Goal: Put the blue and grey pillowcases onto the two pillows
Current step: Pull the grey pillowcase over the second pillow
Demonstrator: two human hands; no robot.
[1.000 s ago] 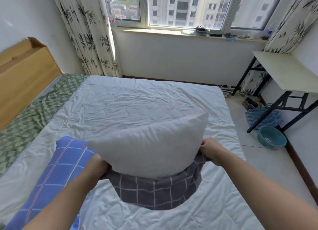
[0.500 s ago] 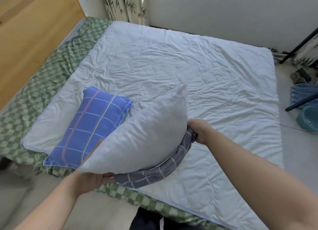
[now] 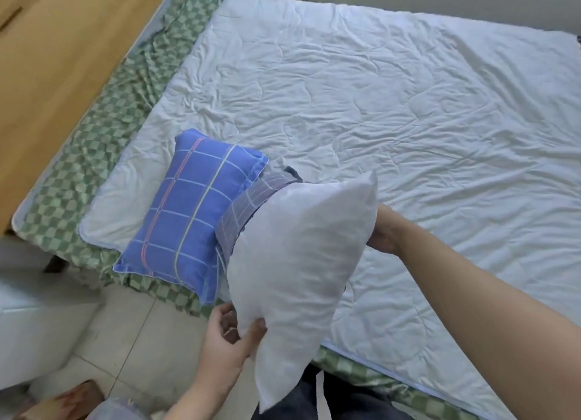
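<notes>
A white pillow (image 3: 298, 262) hangs upright in the air over the bed's near edge, its far end tucked into the grey checked pillowcase (image 3: 251, 199). My left hand (image 3: 232, 331) pinches the pillow's lower left edge with thumb and fingers. Behind the pillow's upper right side, my right hand (image 3: 385, 231) grips it, fingers partly hidden. Next to it on the left, a pillow in the blue checked pillowcase (image 3: 188, 212) lies flat on the white quilt (image 3: 377, 89).
The quilt covers a bed with a green checked sheet (image 3: 94, 142) showing at its left and near edges. A wooden headboard (image 3: 56, 57) stands at the left. Tiled floor (image 3: 125, 341) lies below the bed edge, with a white object (image 3: 31, 334) at lower left.
The view has tilted down and left. The white pillow has swung from lying across to standing on end, the grey pillowcase now at its far end. My left hand shifted to the lower edge.
</notes>
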